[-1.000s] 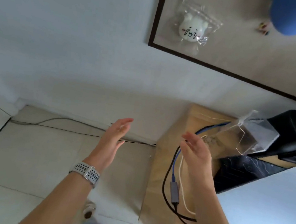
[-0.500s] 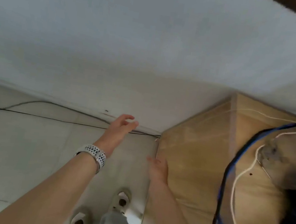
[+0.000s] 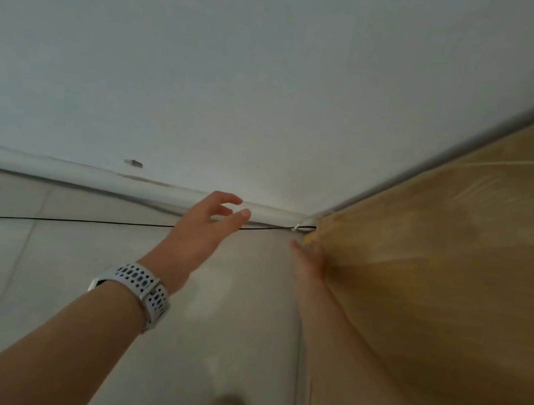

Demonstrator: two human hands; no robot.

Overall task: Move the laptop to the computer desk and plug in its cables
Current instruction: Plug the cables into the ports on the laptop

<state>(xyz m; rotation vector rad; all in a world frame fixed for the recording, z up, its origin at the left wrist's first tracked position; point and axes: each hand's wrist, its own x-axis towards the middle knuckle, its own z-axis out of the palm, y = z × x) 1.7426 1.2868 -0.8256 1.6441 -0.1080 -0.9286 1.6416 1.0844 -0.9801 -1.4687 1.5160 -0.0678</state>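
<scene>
Wall (image 3: 245,60): white, skirting at base.
Desk (image 3: 454,282): wooden side panel, right.
Floor (image 3: 40,272): pale tile.
Left hand (image 3: 200,230): fingers spread, empty.
Right hand (image 3: 311,255): against panel; fingers' state unreadable.
Black cable (image 3: 82,222): thin, limp, light; likely best pinched near its plug. Laptop unseen.

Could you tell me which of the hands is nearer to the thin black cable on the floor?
Left. The left hand hovers open right over the black cable, overlapping it in view. The right hand is against the desk's side panel, just below the cable's end.
</scene>
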